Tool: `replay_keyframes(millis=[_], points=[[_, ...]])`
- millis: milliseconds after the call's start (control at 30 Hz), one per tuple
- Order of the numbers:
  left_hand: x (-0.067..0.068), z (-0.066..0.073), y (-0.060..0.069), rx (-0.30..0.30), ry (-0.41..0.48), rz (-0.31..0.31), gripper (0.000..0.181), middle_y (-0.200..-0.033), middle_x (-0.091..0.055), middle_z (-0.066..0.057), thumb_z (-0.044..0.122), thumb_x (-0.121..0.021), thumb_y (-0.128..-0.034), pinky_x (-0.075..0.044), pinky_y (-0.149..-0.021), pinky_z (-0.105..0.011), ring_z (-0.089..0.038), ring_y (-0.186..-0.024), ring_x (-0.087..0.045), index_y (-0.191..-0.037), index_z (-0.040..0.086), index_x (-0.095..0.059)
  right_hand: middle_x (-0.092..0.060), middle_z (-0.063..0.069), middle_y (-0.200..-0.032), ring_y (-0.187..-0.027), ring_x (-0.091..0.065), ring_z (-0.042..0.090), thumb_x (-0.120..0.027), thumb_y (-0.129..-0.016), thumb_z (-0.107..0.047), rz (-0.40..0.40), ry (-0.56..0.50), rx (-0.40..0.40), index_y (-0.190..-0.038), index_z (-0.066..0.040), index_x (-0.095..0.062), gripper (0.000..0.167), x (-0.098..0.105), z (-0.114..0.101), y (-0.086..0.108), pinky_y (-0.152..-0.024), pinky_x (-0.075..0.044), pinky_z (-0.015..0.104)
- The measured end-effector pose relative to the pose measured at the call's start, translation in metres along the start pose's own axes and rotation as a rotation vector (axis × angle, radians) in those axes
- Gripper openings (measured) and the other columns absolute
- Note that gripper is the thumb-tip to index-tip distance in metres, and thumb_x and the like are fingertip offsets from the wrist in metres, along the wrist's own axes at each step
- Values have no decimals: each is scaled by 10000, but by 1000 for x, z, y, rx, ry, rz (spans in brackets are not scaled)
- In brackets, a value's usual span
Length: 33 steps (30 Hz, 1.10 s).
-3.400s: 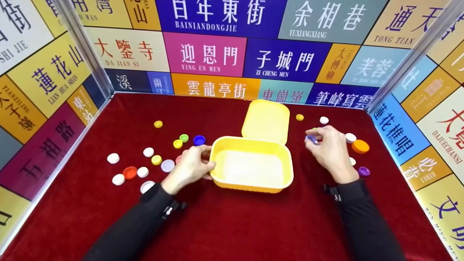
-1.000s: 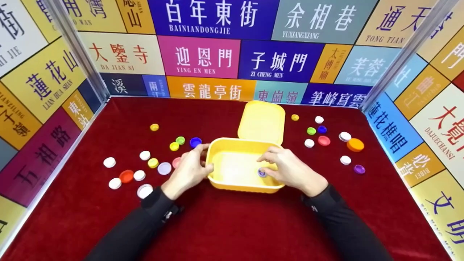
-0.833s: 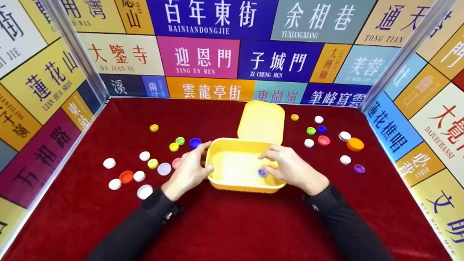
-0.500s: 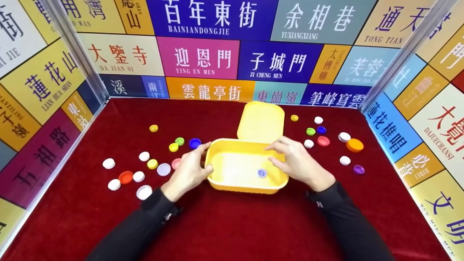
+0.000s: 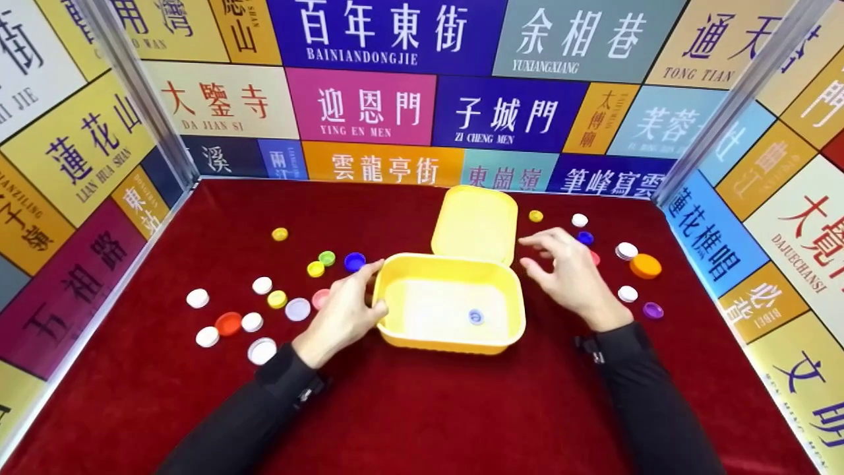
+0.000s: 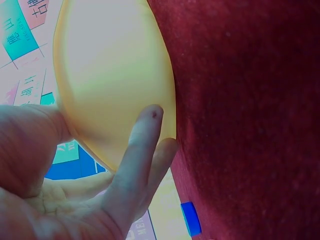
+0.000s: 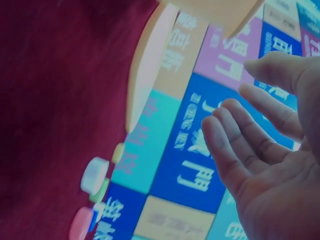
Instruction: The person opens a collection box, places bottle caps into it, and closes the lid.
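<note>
A yellow plastic box (image 5: 422, 340) stands at the middle of the red tabletop. My left hand (image 5: 343, 313) holds its left end, thumb over the rim and fingers along the outer wall; the left wrist view shows those fingers (image 6: 145, 145) against the box. On the box floor lies one light purple bottle cap (image 5: 476, 316). Right of the box, my right hand (image 5: 572, 277) is in the air with loosely bent fingers and nothing between them. Beneath or just beyond it are a blue cap (image 5: 585, 238) and a partly covered pink cap (image 5: 595, 258).
Behind the box lies its yellow lid (image 5: 476, 221). Several caps are scattered at left, among them a red cap (image 5: 229, 324) and a dark blue cap (image 5: 355, 262). At right are an orange cap (image 5: 645, 266) and a purple cap (image 5: 653, 310). Printed panels (image 5: 369, 105) wall the table.
My right hand brought the light purple cap from the right into the box, let go of it, and moved back out over the right-hand caps. My left hand stays on the box.
</note>
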<state>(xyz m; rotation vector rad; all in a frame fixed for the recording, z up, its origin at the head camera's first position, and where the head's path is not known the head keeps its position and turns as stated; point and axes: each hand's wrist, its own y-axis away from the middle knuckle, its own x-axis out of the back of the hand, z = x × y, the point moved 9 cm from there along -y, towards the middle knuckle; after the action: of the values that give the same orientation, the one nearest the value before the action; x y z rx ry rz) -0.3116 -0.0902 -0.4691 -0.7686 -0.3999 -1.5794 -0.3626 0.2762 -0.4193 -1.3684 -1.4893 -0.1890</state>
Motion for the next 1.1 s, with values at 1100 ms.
replay_keyframes(millis=[1100], points=[[1,0,-1,-6,-16,5,726,-1503,-780,-206,59,-794,-988,-661,-980,-455,-315,-1054,-769,-1682,7,-586,-716,355,-1449,-1372,-630,547,-838,-1034,-96,-336,130,-290,-1450,64,-763,452,-22,84,22,-1281,-421,698]])
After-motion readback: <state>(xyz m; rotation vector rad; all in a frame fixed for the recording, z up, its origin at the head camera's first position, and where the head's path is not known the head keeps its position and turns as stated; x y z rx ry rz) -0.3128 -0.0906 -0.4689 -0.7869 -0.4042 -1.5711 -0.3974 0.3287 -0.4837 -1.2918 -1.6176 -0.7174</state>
